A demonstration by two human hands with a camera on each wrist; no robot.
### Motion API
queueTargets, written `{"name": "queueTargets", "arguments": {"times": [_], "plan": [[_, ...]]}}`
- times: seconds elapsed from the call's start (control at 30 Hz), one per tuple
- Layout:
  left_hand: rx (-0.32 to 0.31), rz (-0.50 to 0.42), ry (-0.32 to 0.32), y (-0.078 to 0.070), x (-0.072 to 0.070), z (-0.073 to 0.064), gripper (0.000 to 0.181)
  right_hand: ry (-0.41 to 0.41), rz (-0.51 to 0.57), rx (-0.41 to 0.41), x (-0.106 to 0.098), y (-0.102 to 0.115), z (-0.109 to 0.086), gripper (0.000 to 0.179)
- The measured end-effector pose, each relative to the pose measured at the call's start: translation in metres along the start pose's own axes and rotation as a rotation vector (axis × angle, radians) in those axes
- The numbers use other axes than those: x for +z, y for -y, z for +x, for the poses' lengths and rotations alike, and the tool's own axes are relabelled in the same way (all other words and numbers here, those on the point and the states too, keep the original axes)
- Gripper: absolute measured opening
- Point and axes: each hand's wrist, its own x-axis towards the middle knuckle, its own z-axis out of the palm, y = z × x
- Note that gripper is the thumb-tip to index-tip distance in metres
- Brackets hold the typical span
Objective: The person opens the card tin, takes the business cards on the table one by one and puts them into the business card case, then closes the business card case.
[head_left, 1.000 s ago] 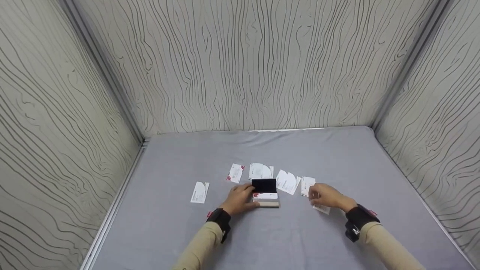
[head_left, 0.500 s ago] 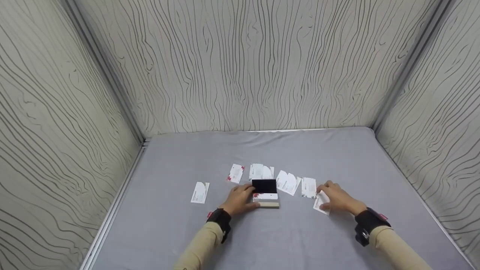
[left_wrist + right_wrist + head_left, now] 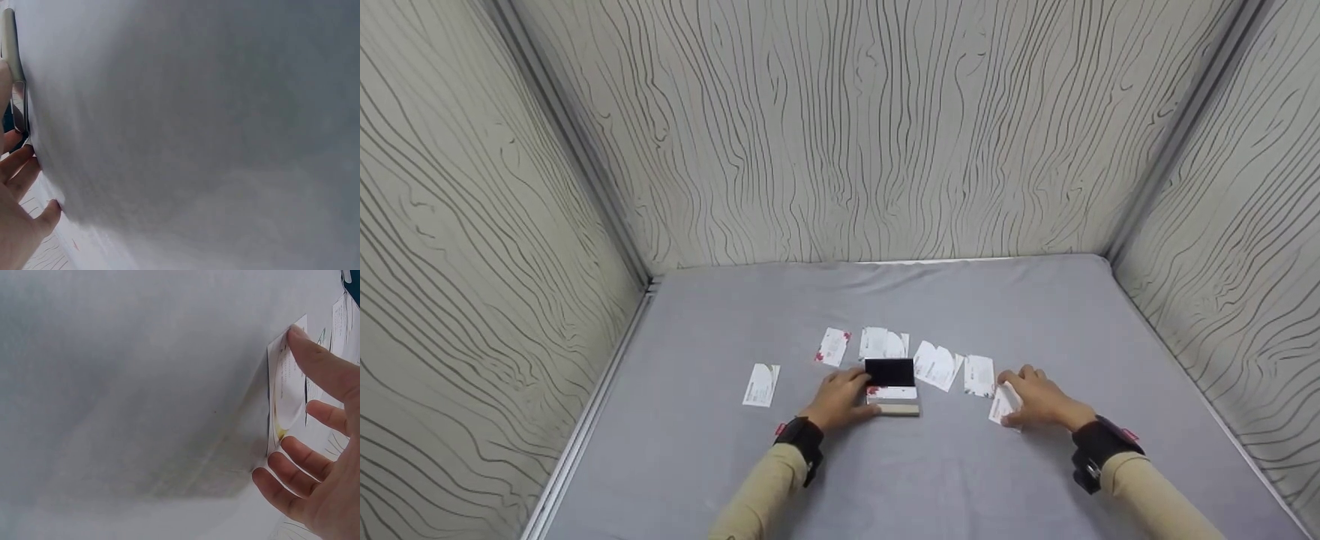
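My left hand (image 3: 835,401) grips the left side of a small card case (image 3: 891,373) with its black lid raised. Inside the case shows a white card (image 3: 894,393) with a red corner. The left wrist view catches only the edge of this case (image 3: 12,48), beside the fingers. On the right, my right hand (image 3: 1041,400) holds a white business card (image 3: 1003,405) by its edges. In the right wrist view the thumb presses one end of that business card (image 3: 289,391) and the fingertips lie at the other end, low over the cloth.
Several white business cards lie around the case: one far left (image 3: 761,385), one red-cornered card (image 3: 832,346), overlapping cards (image 3: 883,343) behind the case, more cards (image 3: 937,365) to its right, and a single card (image 3: 979,376) near my right hand. Grey cloth (image 3: 720,315) covers the table between patterned panels.
My right hand has shifted right and its fingers have spread to the ends of the front right card, which has tilted slightly. The left hand and case stay put.
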Motion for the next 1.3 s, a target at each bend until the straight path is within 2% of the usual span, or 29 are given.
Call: {"name": "queueTargets", "arguments": {"times": [0.27, 0.5, 0.93, 1.13, 1.3], "plan": [[-0.017, 0.001, 0.026, -0.001, -0.001, 0.001, 0.062, 0.007, 0.000, 0.026, -0.002, -0.003, -0.001, 0.065], [0.017, 0.020, -0.015, 0.003, 0.003, 0.002, 0.061, -0.035, 0.032, -0.021, -0.007, -0.002, -0.003, 0.067], [0.001, 0.007, -0.003, 0.002, 0.004, 0.002, 0.061, -0.064, -0.082, -0.094, -0.007, -0.006, 0.001, 0.071], [-0.008, 0.005, 0.006, 0.002, 0.004, 0.002, 0.062, -0.089, -0.050, -0.114, -0.009, -0.008, 0.003, 0.060], [0.003, -0.003, -0.010, 0.004, 0.005, 0.001, 0.062, -0.149, -0.032, -0.197, -0.011, -0.009, 0.003, 0.040]]}}
